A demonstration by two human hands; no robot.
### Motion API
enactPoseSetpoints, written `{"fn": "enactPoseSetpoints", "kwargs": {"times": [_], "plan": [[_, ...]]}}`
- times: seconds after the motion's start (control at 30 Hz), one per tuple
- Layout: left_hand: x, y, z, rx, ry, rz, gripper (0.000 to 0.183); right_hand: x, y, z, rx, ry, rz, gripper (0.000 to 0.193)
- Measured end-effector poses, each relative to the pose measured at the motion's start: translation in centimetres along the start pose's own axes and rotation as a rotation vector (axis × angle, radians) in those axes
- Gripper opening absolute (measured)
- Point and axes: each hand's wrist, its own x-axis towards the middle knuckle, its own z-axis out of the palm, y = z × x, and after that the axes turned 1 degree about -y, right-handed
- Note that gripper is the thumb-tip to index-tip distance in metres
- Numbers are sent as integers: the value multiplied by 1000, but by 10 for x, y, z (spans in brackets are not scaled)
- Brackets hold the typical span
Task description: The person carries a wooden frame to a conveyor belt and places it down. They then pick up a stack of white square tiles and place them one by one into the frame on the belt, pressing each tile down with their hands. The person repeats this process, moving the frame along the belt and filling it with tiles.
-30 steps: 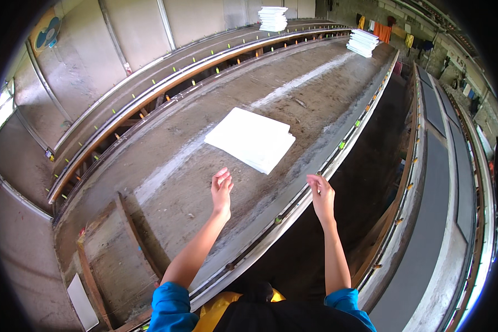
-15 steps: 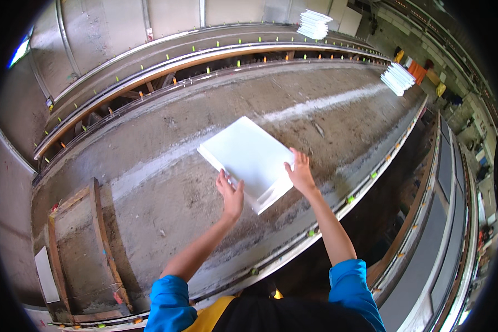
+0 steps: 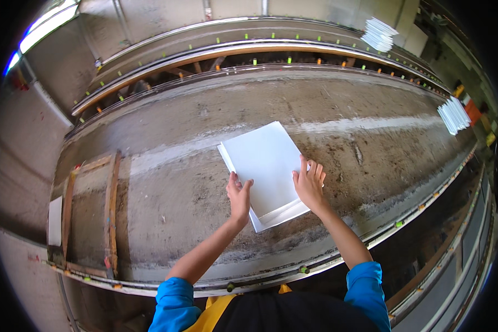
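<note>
At the far left edge a small pale rectangular slab (image 3: 55, 221) lies beside a shallow wooden frame (image 3: 90, 213) set into the long, grey, dust-streaked concrete worktop (image 3: 166, 188). Moving right, the left hand (image 3: 239, 195) rests with its fingers (image 3: 233, 182) spread flat against the near left edge of a stack of plain white rectangular sheets (image 3: 264, 160), which lies a little askew in the middle of the worktop, its near corner fanned so that a few layers show. The right hand (image 3: 309, 184) lies on the stack's near right edge, fingers open and laid across the top sheet, pressing rather than pinching. The sheets look thin, light and bendy, likely to slide over one another and to sag if lifted by one corner, so taking hold at two opposite edges with a hand under each seems soundest. Farther right, two more stacks of white sheets stand apart: one at the far rail (image 3: 379, 34), one near the right end (image 3: 454, 115). Beside that one are small orange and yellow patches, too blurred to identify.
</note>
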Motion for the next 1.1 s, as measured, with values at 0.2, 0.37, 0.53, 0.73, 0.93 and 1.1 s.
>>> {"fn": "enactPoseSetpoints", "kwargs": {"times": [0.2, 0.37, 0.53, 0.73, 0.93, 1.1], "plan": [[13, 9, -26, -148, -175, -96, 74, -2, 7, -2, 101, 37, -80, 53], [-5, 22, -18, 32, -283, 21, 80, -2, 11, -9, 246, -31, -23, 55], [-18, 12, 3, 38, -208, 246, 80, -6, 12, -20, 379, -82, -12, 57], [-35, 32, 5, 7, -68, 330, 60, 0, 19, -31, 762, -60, -111, 59], [-62, 68, -64, 182, 26, 510, 51, 36, -16, -69, 1318, -241, -142, 64], [-104, 89, -132, 209, 121, 562, 48, 29, -87, -98, 1595, -581, -23, 60]]}}
